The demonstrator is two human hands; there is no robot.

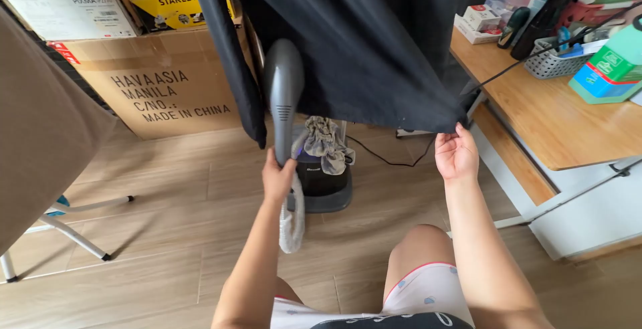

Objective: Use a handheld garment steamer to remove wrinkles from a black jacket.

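- Head view, looking down: left hand (277,178) wrapped tight round the handle of a grey steamer wand (283,95), wand upright, head up against the lower left edge of a hanging dark garment (361,41).
- Fabric-covered hose (292,218) drops from the wand's handle, just below the left hand, hangs over the floor.
- Right hand (457,155) raised, palm toward cam, fingertips pinching the garment's lower right hem corner, pulling cloth out to the right so it's taut.
- Garment fills top centre of the view, betw. the two hands; bottom edge slants down from left to right.
- Steamer base unit (326,182), dark, on the wood floor (167,235) behind the wand, under the garment; a grey cloth (326,142) draped on top of it.
- Black cord (381,158) runs along floor from base toward the right.
- Left side: ironing board (40,135) w/ beige cover, metal legs on floor; cardboard boxes (160,88) behind it.
- Right side: wooden desk (562,122) w/ bottles, a small basket (552,65), a green-blue carton (612,68).
- Person's knees in view at bottom.
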